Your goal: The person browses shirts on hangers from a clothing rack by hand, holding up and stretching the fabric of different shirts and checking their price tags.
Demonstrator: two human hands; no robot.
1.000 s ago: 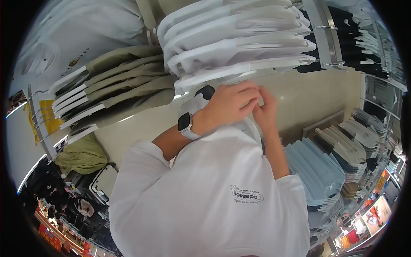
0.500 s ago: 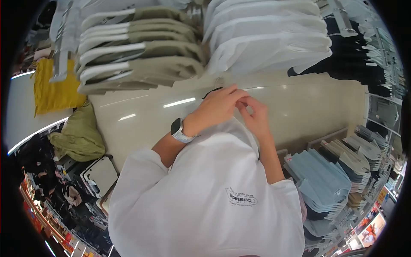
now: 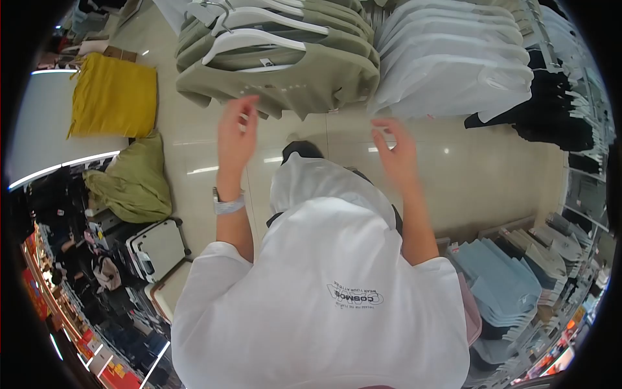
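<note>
My left hand (image 3: 238, 136), a watch strap at its wrist, is raised with its loosely bent fingers apart and holds nothing I can see. Its fingertips overlap the lower front of an olive green shirt (image 3: 295, 74); contact cannot be told. That shirt hangs on a white hanger (image 3: 259, 39), in front of several similar ones. To the right, my right hand (image 3: 396, 148) is held in the air, fingers curved and thumb apart, with nothing in it. It is below a row of white shirts (image 3: 453, 84) on hangers.
Dark garments (image 3: 551, 117) hang at the right. Folded light blue clothes (image 3: 495, 279) on hangers are at the lower right. At left are a yellow cloth (image 3: 113, 97), an olive bundle (image 3: 139, 185) and a pale suitcase (image 3: 159, 249) on the shiny floor (image 3: 466, 181).
My hands, together in front of me before, have parted, the left going left and up to the olive shirts. The view has shifted, and the front olive shirt now shows its face.
</note>
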